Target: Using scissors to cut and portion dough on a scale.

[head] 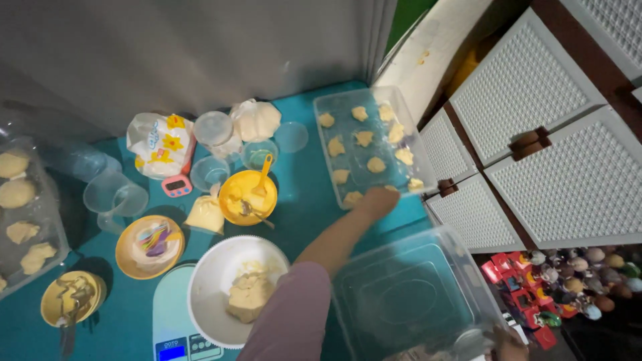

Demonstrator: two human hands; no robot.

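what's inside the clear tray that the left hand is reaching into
The clear tray holds about a dozen pale dough pieces, spaced apart in rough rows. The left hand rests at its near edge and covers whatever lies beneath it there.

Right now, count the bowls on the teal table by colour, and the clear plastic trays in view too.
Yellow bowls: 3
White bowl: 1
Clear plastic trays: 3
Total: 7
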